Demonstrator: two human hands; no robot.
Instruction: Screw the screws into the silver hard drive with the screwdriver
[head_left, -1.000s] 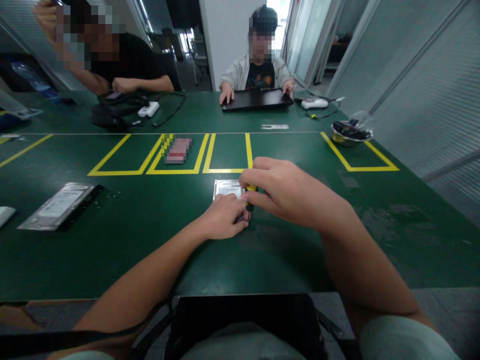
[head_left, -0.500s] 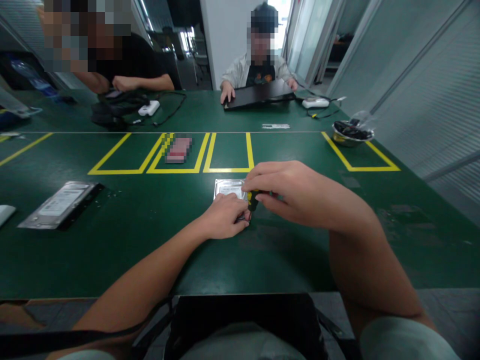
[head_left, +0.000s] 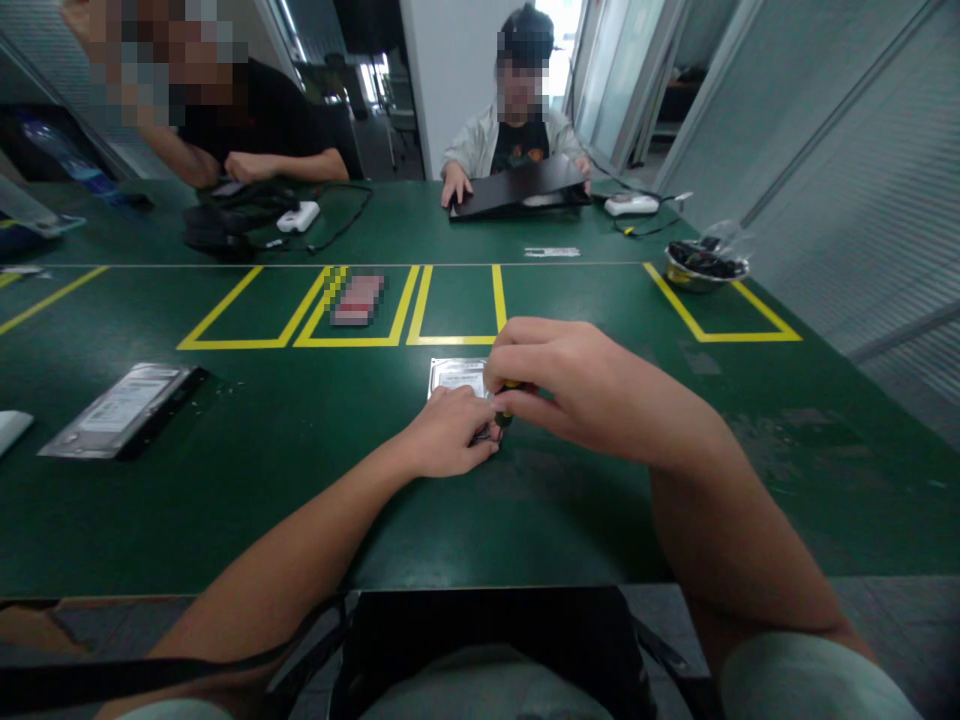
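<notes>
A small silver hard drive [head_left: 457, 372] with a white label lies flat on the green table in front of me. My left hand [head_left: 452, 432] rests over its near part, fingers curled around it and hiding much of it. Above the drive's right side, my right hand [head_left: 544, 375] is closed on the black and yellow handle of a screwdriver [head_left: 506, 412], held upright. The screwdriver's tip is hidden behind my left fingers. Off to the left lies a larger hard drive [head_left: 124, 405] with a label on top.
Yellow tape outlines [head_left: 457, 341] mark the table beyond my hands, one holding a blurred pink item [head_left: 358, 300]. A metal bowl [head_left: 705, 272] of dark parts stands at the back right. Across the table, one person holds a black panel [head_left: 521, 188]; another sits by black cables [head_left: 225, 220].
My right hand's fingers have drawn closer around the screwdriver handle, covering more of it. My left hand and the small drive have stayed in place.
</notes>
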